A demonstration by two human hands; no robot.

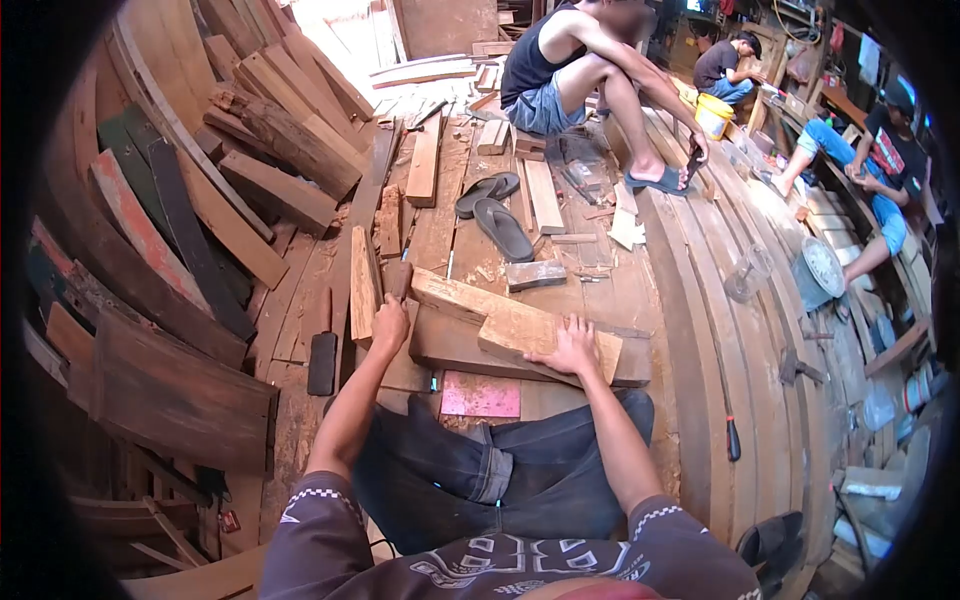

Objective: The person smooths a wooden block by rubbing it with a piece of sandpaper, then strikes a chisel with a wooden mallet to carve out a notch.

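Observation:
My left hand [390, 326] is closed around a brown wooden piece [401, 281] that sticks up beyond the fist; its lower part is hidden. Spread flat on a pale wood block [512, 332], my right hand [568, 348] has its fingers apart and thumb out to the side. The block lies on a thick dark beam [450, 340], in front of my bent legs. Behind it runs a longer pale timber [445, 293]. Just left of my left hand, a light wood piece [363, 285] stands on end. A wooden-handled tool with a dark flat blade [322, 362] lies farther left.
Stacked boards [180, 370] crowd the left side. A pink-red plate [481, 394] lies near my knees. Sandals [502, 230] and a grey block [535, 275] are ahead. A seated person [545, 75] is beyond. To the right lie a screwdriver [733, 438], hammer [800, 368] and bucket [818, 275].

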